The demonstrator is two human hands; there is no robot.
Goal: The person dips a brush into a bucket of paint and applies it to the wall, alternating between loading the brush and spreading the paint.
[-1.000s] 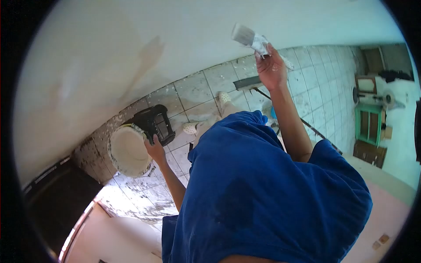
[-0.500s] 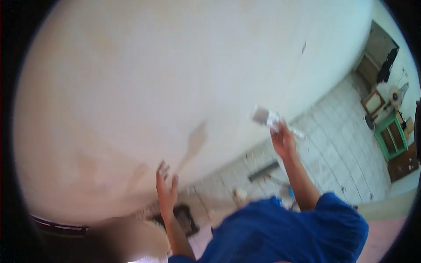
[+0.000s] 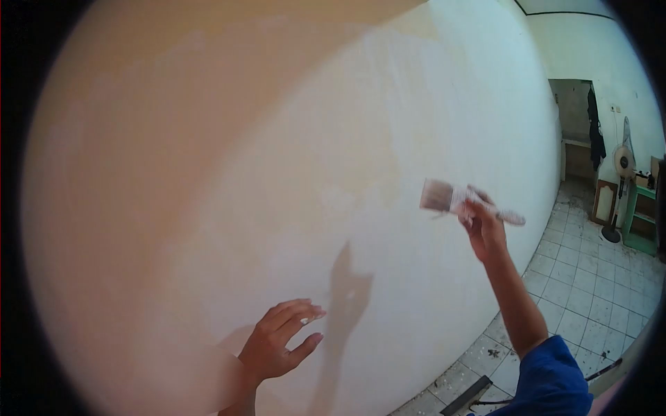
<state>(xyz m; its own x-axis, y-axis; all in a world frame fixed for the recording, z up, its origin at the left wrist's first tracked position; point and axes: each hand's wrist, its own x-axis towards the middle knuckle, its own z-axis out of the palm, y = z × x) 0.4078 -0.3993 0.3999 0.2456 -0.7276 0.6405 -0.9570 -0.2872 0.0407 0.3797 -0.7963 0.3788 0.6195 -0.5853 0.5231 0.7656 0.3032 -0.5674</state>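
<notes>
A wide paintbrush with dark bristles and a paint-smeared handle is gripped in my right hand, its bristle end pointing left toward the wall. The pale wall fills most of the view, with patches of yellowish tint and whiter streaks. My left hand is raised low in front of the wall, fingers apart and loosely bent, holding nothing. A whitish spot shows on one of its fingers. Shadows of arm and hand fall on the wall between my two hands.
Along the wall's foot runs a tiled floor with paint spots. A dark flat bar lies near my right sleeve. Farther back stand a fan, a green shelf, a framed panel and a doorway with dark cloth hanging.
The view has tilted up, showing more wall and the doorway. My right hand has carried the paintbrush to the right; my left hand now appears lower and larger, still open.
</notes>
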